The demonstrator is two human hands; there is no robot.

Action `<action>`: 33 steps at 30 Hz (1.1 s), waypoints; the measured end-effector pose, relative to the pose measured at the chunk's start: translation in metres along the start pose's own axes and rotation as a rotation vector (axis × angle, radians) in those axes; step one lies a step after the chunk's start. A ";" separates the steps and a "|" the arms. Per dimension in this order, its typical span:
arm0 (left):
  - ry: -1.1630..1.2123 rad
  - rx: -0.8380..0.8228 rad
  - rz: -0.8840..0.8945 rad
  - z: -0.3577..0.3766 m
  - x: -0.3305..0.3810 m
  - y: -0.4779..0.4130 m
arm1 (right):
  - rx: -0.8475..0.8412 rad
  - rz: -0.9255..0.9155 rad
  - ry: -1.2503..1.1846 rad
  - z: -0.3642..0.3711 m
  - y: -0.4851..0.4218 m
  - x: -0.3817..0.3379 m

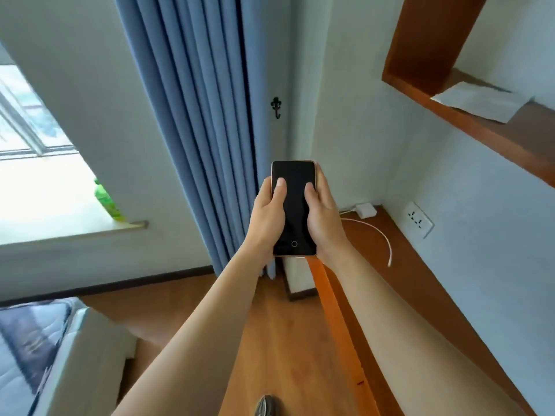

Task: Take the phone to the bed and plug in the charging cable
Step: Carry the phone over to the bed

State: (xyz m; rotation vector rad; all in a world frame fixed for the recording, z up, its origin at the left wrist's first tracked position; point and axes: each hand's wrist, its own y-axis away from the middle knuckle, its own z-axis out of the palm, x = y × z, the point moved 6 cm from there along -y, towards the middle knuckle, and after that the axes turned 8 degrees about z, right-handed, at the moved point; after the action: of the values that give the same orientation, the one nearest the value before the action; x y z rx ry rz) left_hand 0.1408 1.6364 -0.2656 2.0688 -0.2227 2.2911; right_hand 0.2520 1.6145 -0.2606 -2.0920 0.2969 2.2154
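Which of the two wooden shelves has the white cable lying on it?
The lower shelf, beside the wall socket, carries the cable. The upper shelf holds only a sheet of paper.

Blue curtain point(192, 115) hangs full height beside the window point(27, 130). Green bottle point(108, 202) on the windowsill point(72, 232). Black hook point(276, 107) on the wall right of the curtain. White paper point(480, 100) on upper wooden shelf point(495, 136). Wall socket point(418, 219) below it.
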 end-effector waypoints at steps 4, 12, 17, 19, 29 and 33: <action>0.028 0.166 0.040 -0.050 0.007 0.049 | -0.178 -0.004 -0.024 0.047 0.035 0.005; -0.011 0.567 0.163 -0.172 0.044 0.189 | -0.534 0.031 -0.042 0.178 0.145 0.007; -0.108 0.819 0.244 -0.254 0.083 0.310 | -0.741 0.012 -0.020 0.275 0.247 0.005; -0.126 0.910 0.266 -0.284 0.093 0.366 | -0.830 0.013 -0.021 0.309 0.298 0.008; -0.192 1.258 0.318 -0.395 0.142 0.693 | -1.250 0.064 -0.010 0.448 0.611 0.027; -0.224 1.387 0.368 -0.419 0.158 0.811 | -1.411 0.070 0.005 0.487 0.728 0.035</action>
State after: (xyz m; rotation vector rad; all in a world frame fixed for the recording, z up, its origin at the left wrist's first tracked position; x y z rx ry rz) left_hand -0.3949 0.8830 -0.2103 2.9346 1.5259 2.7126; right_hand -0.3655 0.9944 -0.2094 -2.4428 -1.6752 2.7516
